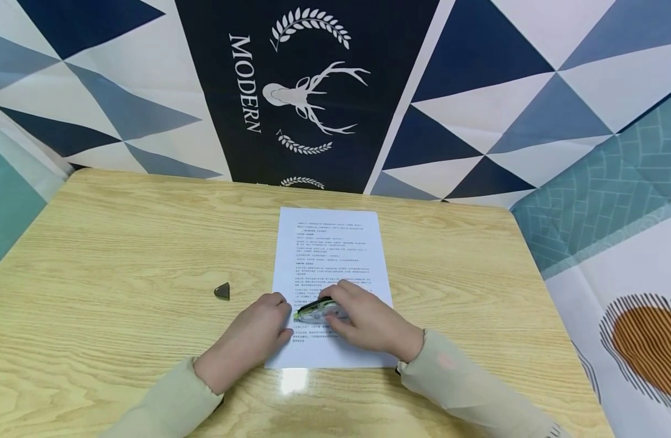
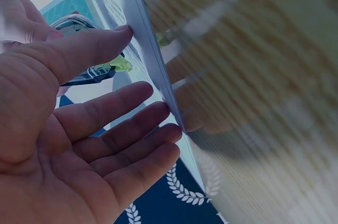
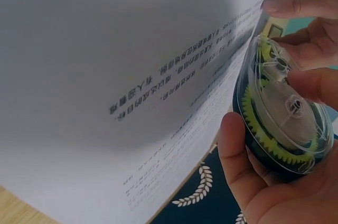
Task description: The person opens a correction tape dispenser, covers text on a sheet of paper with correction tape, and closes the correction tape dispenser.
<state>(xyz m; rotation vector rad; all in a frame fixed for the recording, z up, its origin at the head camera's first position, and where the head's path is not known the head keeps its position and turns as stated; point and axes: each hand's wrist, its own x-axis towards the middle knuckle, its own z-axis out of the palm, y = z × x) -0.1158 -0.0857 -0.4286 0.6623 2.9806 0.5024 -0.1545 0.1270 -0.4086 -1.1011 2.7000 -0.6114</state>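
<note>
A white printed sheet of paper (image 1: 330,243) lies flat on the wooden table in the head view. My right hand (image 1: 370,319) grips a correction tape dispenser (image 1: 313,313), with the thumb on its clear side. Through that clear case the right wrist view shows a green gear (image 3: 264,139). The dispenser's green tip is at the lower left lines of print. Along the sheet's left edge, my left hand (image 1: 253,331) rests with its fingertips on the paper, fingers loosely bent and holding nothing. A small dark cap (image 1: 222,291) lies on the table to its left.
The wooden table (image 1: 121,261) stretches out on both sides of the sheet. Behind it hangs a patterned cloth (image 1: 313,103) with a deer head and triangles. Light glints off the tabletop just below the paper.
</note>
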